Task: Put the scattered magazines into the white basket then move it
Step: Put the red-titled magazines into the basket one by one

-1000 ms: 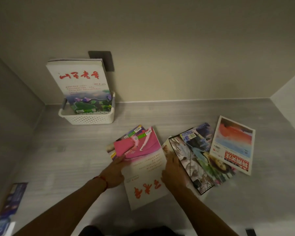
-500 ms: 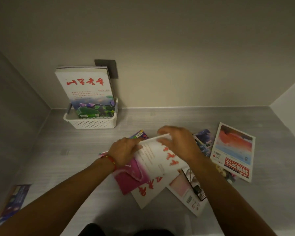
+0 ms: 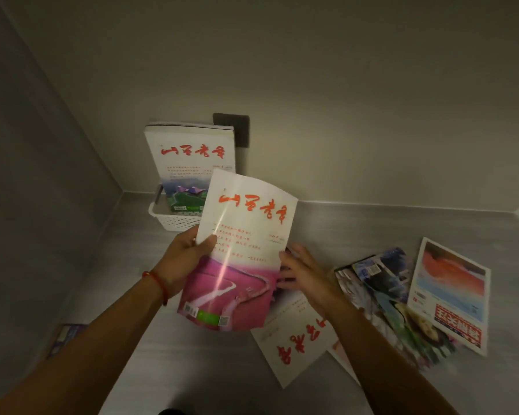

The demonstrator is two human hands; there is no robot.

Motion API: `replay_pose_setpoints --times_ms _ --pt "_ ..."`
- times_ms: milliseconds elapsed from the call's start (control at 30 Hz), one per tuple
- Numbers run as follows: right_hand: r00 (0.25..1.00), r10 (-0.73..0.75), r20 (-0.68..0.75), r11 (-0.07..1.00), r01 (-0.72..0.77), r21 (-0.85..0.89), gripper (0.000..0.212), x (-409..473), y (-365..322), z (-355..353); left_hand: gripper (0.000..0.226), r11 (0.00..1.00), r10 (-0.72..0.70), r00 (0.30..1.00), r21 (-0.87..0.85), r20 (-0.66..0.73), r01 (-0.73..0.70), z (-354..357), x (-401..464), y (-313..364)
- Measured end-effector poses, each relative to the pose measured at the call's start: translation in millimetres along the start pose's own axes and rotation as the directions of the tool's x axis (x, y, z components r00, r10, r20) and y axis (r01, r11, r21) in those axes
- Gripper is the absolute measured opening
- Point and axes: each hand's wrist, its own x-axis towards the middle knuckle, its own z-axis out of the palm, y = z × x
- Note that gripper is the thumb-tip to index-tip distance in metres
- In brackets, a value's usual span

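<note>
My left hand [image 3: 182, 262] grips the left edge of a white and pink magazine [image 3: 243, 250] with red characters, held upright in the air in front of the white basket [image 3: 174, 220]. Magazines stand in that basket, the front one white with red characters [image 3: 192, 163]. My right hand [image 3: 301, 272] touches the lifted magazine's right edge with fingers spread. On the grey surface lie another white magazine with red characters [image 3: 294, 339], dark illustrated magazines [image 3: 384, 292] and a magazine with a red and blue cover [image 3: 450, 292].
The basket stands in the back left corner against the wall, under a dark wall plate [image 3: 232, 130]. One more magazine [image 3: 66, 338] lies at the left by the side wall. Walls close the surface on the left, back and right.
The white and pink magazine has come up off the pile and now stands upright in my left hand. My right hand has shifted from its top to its right edge. The view has moved right.
</note>
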Motion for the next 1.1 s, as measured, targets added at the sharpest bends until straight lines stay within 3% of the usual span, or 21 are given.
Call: replay_pose_setpoints --times_ms 67,200,333,433,500,600,800,967,1100 --pt "0.999 -0.05 -0.008 0.997 0.049 -0.062 0.031 14.0 -13.0 12.8 0.03 0.998 0.055 0.998 -0.014 -0.006 -0.055 -25.3 2.7 3.4" --pt "0.952 -0.295 -0.076 0.925 0.265 -0.274 0.021 39.9 -59.9 39.0 0.031 0.989 0.146 0.985 -0.018 -0.092 -0.148 -73.1 19.2 13.8" --pt "0.798 -0.578 -0.17 0.694 0.372 -0.616 0.017 71.6 -110.0 69.2 0.023 0.953 0.304 0.913 0.08 -0.27 -0.294 -106.5 45.4 42.2" --pt "0.713 -0.68 -0.173 0.606 0.414 -0.679 0.018 95.5 -135.8 89.2 0.024 0.902 0.431 0.821 0.209 -0.374 -0.379 -127.1 59.9 66.4" --pt "0.698 -0.696 -0.166 0.577 0.407 -0.708 0.018 111.6 -144.3 98.2 0.027 0.886 0.462 0.792 0.258 -0.399 -0.386 -138.4 71.2 72.7" --pt "0.725 -0.672 -0.152 0.557 0.358 -0.75 0.02 132.9 -141.6 106.4 0.023 0.918 0.394 0.798 0.235 -0.455 -0.319 -146.0 96.5 61.7" --pt "0.777 -0.561 -0.284 0.659 0.212 -0.722 0.023 165.2 -120.1 108.0 0.024 0.981 0.191 0.861 0.124 -0.471 -0.149 -148.0 134.7 23.4" --pt "0.836 -0.479 -0.267 0.685 0.166 -0.71 0.021 184.1 -115.0 111.9 0.024 0.993 0.119 0.859 0.07 -0.498 -0.097 -154.2 158.0 6.0" --pt "0.817 -0.493 -0.3 0.7 0.168 -0.694 0.022 192.7 -121.6 121.1 0.023 0.992 0.127 0.84 0.066 -0.528 -0.108 -161.9 168.8 6.6"
